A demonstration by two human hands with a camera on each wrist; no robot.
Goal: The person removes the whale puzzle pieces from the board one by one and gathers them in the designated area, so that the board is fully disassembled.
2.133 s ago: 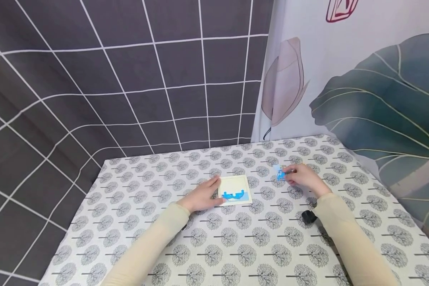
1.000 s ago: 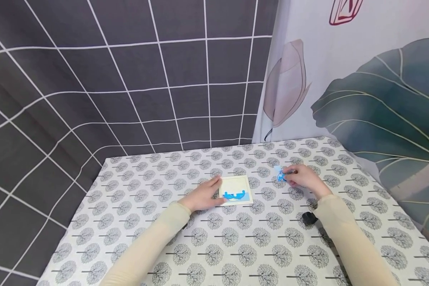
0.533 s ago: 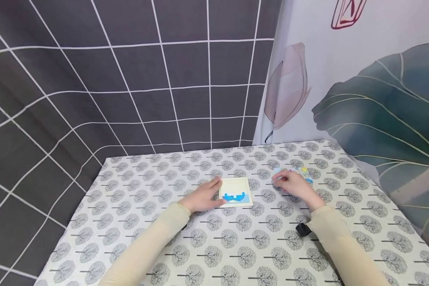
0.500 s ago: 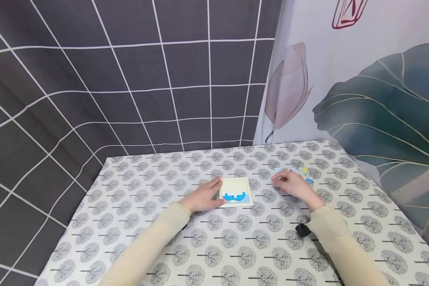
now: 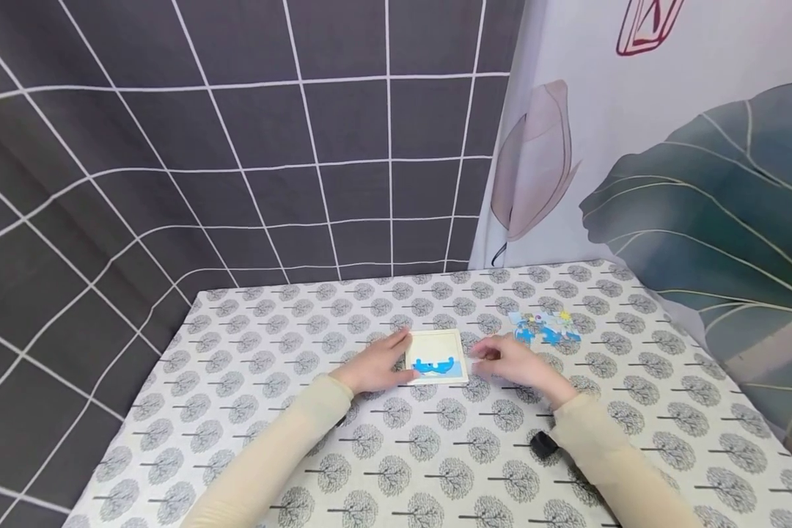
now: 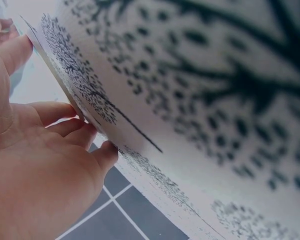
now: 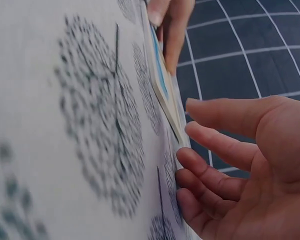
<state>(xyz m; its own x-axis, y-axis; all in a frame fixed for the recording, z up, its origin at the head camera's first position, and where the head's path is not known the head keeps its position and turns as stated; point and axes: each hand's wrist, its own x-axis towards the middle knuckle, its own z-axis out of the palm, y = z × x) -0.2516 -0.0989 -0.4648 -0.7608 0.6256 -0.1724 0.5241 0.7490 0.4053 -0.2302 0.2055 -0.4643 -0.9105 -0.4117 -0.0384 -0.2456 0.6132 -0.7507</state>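
A cream puzzle tray (image 5: 438, 339) lies flat on the table, with joined blue puzzle pieces (image 5: 434, 365) along its near side. My left hand (image 5: 378, 363) holds the tray's left side, thumb at the near corner and index finger at the far one; in the left wrist view that hand (image 6: 45, 145) shows its other fingers bent against the tablecloth. Just right of the tray hovers my right hand (image 5: 511, 361). Its fingers (image 7: 217, 142) are loosely bent in the right wrist view, and nothing shows between them. Several loose puzzle pieces (image 5: 549, 335) lie beyond it.
A white tablecloth (image 5: 396, 440) with grey tree prints covers the table. Dark gridded cloth (image 5: 343, 125) hangs behind and to the left, and a pale leaf-printed curtain (image 5: 719, 191) hangs at the right. A black object (image 5: 543, 444) sits at the right wrist.
My right hand has left the loose pieces and moved left and nearer, beside the tray, so the pieces now show more fully. The left hand has stayed on the tray.
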